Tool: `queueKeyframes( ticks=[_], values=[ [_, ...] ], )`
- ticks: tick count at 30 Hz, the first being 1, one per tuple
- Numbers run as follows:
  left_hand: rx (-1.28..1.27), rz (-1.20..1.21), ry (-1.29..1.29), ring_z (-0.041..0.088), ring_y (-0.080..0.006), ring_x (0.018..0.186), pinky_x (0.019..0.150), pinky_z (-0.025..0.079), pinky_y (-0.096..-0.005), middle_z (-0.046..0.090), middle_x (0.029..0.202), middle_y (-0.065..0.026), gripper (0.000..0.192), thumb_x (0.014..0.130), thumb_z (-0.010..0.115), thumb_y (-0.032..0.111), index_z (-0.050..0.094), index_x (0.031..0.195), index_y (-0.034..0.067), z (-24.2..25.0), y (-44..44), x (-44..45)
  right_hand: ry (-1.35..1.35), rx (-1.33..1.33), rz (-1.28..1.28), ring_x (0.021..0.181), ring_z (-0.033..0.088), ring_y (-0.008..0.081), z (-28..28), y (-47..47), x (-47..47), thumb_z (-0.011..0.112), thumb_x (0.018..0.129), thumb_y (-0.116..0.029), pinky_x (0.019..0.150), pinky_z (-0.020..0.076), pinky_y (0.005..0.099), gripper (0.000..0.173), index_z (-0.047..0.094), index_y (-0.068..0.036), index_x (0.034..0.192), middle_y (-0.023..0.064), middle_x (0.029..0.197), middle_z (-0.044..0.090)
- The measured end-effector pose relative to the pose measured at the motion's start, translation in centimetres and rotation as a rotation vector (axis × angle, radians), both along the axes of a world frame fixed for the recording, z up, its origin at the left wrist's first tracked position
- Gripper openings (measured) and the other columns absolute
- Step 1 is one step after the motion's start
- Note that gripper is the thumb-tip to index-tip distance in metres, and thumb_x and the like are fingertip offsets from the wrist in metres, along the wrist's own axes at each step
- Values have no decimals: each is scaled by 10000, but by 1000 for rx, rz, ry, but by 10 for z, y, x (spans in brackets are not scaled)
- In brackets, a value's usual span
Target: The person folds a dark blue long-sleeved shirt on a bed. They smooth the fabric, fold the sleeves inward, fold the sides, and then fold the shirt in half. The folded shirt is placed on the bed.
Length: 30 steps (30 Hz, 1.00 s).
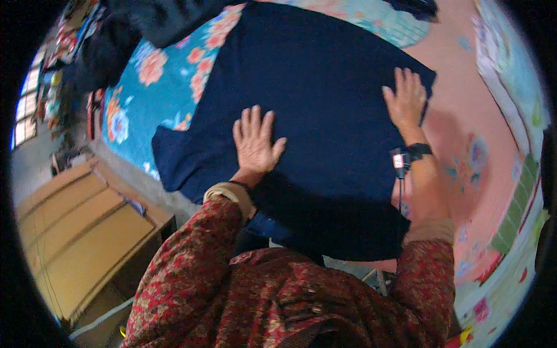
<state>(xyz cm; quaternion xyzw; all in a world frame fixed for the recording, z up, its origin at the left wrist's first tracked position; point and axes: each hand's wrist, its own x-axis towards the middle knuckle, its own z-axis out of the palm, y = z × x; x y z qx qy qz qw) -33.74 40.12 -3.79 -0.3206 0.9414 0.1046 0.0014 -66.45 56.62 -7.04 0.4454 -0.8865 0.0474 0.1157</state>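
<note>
A dark navy cloth garment (313, 100) lies spread out before me over flower-patterned bedding. My left hand (256, 143) rests palm down near the garment's left middle, fingers apart. Near its right edge, my right hand (405, 98) also lies flat with the fingers slightly apart. Neither hand grips anything. A narrower part of the garment (174, 152) reaches out to the left, with a few folds. Its lower edge hangs close to my body and is partly hidden by my left forearm. A black strap with a small device (402, 157) is on my right wrist.
Teal floral fabric (143, 104) and pink floral fabric (461, 87) lie under the garment. Dark bulky cloth (152, 21) is at the upper left. A wooden cabinet or box (95, 226) stands at lower left. Another dark item (415, 8) lies at the top right.
</note>
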Motion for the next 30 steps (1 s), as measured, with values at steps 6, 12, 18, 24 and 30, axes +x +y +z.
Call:
queueKeyframes(
  ticks=[6, 12, 18, 24, 30],
  values=[
    [22, 11, 50, 190, -372, 1360, 1093, 95, -517, 273, 1448, -192, 647, 819, 541, 425, 384, 1365, 114, -6, 1, 4, -131, 166, -61, 1298, 307, 364, -1, 2, -7, 473, 907, -445, 1030, 252, 539, 560, 403, -119, 1357, 149, 1395, 376],
    [47, 15, 78, 192, -371, 1359, 1099, 89, -515, 272, 1445, -188, 645, 835, 526, 448, 378, 1370, 120, -7, -3, 10, -547, -254, 8, 1251, 373, 392, 30, -13, 133, 457, 922, -349, 1048, 271, 460, 507, 441, -16, 1303, 235, 1348, 407],
    [60, 18, 126, 176, -352, 1370, 1107, 81, -499, 263, 1460, -170, 633, 857, 500, 464, 373, 1375, 124, -13, -4, 14, -447, 20, -115, 1311, 272, 376, 26, -19, 261, 468, 900, -372, 1058, 189, 543, 527, 420, -79, 1336, 177, 1399, 359],
    [156, -11, 183, 155, -359, 1375, 1108, 82, -504, 252, 1465, -175, 630, 873, 463, 491, 380, 1372, 116, -7, -9, 20, -170, 24, -124, 1309, 286, 363, 10, -27, 273, 516, 873, -383, 1054, 217, 523, 535, 446, -99, 1321, 169, 1384, 385],
    [200, -451, 295, 332, -376, 1279, 1055, 254, -492, 408, 1346, -187, 572, 831, 555, 454, 486, 1271, 95, 12, -62, 91, -87, 49, -120, 1282, 347, 345, 13, -30, 277, 536, 866, -329, 1036, 260, 512, 516, 460, -89, 1317, 154, 1373, 416]
  ],
)
